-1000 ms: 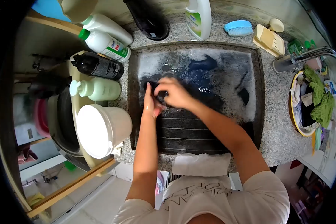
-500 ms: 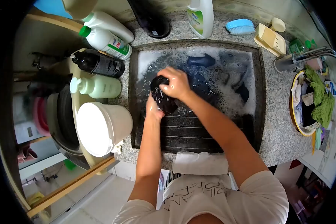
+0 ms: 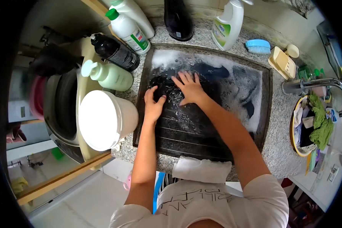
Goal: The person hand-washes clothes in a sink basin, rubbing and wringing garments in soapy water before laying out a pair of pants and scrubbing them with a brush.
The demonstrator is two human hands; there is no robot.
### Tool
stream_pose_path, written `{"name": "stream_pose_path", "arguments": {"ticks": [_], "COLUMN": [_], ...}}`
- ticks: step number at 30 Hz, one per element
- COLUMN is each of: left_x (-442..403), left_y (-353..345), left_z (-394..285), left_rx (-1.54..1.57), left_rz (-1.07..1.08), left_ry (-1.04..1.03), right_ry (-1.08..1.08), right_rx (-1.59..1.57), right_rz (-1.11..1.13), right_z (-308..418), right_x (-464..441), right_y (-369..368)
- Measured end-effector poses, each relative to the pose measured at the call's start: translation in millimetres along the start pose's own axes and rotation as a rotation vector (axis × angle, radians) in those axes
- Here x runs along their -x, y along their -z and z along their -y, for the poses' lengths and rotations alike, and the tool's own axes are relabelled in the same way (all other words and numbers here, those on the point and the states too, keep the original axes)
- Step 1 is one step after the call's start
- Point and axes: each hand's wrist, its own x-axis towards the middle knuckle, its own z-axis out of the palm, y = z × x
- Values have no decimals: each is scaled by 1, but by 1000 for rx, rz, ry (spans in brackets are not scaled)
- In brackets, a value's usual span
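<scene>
A dark stone sink (image 3: 268, 102) holds soapy water with dark cloth (image 3: 212, 71) in it. My right hand (image 3: 190, 89) lies over the water with its fingers spread, touching wet dark fabric or the water's surface. To its left, my left hand (image 3: 154, 104) is at the sink's left side, thumb and fingers apart, beside black wet cloth (image 3: 164, 84). Neither hand is wrapped round anything. Black cloth and dark water are hard to tell apart between the hands. Ridges of a washboard slope (image 3: 193, 142) show below them.
A white bucket (image 3: 127, 117), a pale green pump bottle (image 3: 116, 77), a black bottle (image 3: 117, 53) and a white bottle (image 3: 131, 34) stand left. Behind are a spray bottle (image 3: 227, 28), blue brush (image 3: 258, 46) and soap dish (image 3: 284, 62). A faucet (image 3: 292, 87) and clothes basket (image 3: 293, 131) are right.
The black cloth that my hands held up has gone down into the water. Both hands have opened, and the right one has spread flat. The whole view has turned slightly.
</scene>
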Motion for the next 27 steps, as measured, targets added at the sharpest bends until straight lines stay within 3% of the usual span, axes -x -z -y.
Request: {"name": "stream_pose_path", "arguments": {"ticks": [2,4,6,8,10,12,14,16,18,19,20,22,26,27], "left_x": [6,14,19,18,19,7,-4,-17,-4,5,-11,-16,-13,-11], "left_y": [11,20,26,26,22,13,0,-3,-19,-16,-39,-41,-52,-46], "left_z": [-2,-5,-8,-9,-34,-41,-44,-41,-30,-41,-38,-23,18,10], "left_rx": [35,74,249,339,625,697,1001,1180,278,855,1585,1087,912,1200], "left_rz": [19,40,78,116,94,119,162,536,316,394,412,583,375,387], "left_ry": [7,21,175,210,399,470,733,630,-436,-112,72,-47,-211,84], "right_ry": [-170,-118,-169,-220,-274,44,264,422,579,638,701,738,506,433], "right_rx": [-34,24,-25,-127,-233,12,42,25,-81,-134,-190,-178,-392,-464], "right_rz": [62,-142,-18,-58,-99,-148,-451,-504,-596,-576,-554,-570,-760,-747], "right_z": [-8,-25,-40,-46,-39,1,29,68,97,112,121,110,59,45], "right_x": [-9,-10,-14,-23,-23,0,14,28,37,40,40,24,-5,-10], "right_y": [-20,-43,-34,-58,-44,41,69,95,99,88,75,57,38,31]}}
